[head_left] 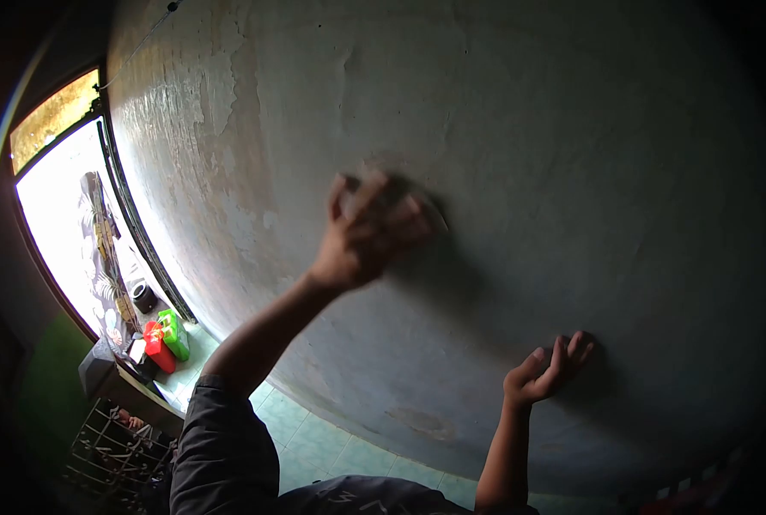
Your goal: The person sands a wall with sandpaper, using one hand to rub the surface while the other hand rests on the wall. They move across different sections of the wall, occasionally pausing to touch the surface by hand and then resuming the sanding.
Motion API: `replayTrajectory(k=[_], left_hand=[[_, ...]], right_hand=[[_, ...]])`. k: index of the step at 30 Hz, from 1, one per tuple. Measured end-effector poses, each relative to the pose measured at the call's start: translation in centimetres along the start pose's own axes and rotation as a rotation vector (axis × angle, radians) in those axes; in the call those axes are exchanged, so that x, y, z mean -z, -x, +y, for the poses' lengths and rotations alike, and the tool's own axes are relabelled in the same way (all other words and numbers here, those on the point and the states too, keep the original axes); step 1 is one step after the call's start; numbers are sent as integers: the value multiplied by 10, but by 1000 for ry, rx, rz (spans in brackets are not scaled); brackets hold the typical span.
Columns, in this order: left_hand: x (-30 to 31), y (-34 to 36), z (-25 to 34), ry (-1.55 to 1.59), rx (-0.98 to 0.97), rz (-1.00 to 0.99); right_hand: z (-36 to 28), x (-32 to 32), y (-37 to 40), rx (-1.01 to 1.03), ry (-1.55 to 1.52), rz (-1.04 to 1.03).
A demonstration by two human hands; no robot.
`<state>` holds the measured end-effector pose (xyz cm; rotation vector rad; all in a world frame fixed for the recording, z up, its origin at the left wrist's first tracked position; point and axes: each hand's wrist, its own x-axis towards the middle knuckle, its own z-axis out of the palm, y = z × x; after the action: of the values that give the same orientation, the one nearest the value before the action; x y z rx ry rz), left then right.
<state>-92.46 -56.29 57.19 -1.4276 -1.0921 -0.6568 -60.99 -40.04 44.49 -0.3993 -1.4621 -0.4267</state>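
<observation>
My left hand (361, 240) is raised against the grey plaster wall (520, 257), blurred by motion, its fingers bent. A thin pale curved edge shows beside its fingers, perhaps of a flat thing pressed to the wall; I cannot make out what it is. Around this hand the wall has a rough patch and a dark shadow. Lower and to the right, my right hand (548, 371) rests its fingertips on the wall, fingers loosely stretched and nothing seen in them.
Paint peels off the wall (215, 94) at the upper left. A bright doorway (57, 206) stands at the left, with a patterned cloth (100, 249). Near it are a red container (159, 348), a green container (175, 335) and a wire rack (112, 446). Pale green tiles (314, 442) cover the floor.
</observation>
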Motion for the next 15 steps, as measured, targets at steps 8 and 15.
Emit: replayTrajectory(k=[8, 15], left_hand=[[4, -14, -4, -90, 309, 96], [14, -19, -20, -150, 511, 108]], right_hand=[[1, 6, 10, 9, 26, -33], [8, 7, 11, 41, 31, -39]])
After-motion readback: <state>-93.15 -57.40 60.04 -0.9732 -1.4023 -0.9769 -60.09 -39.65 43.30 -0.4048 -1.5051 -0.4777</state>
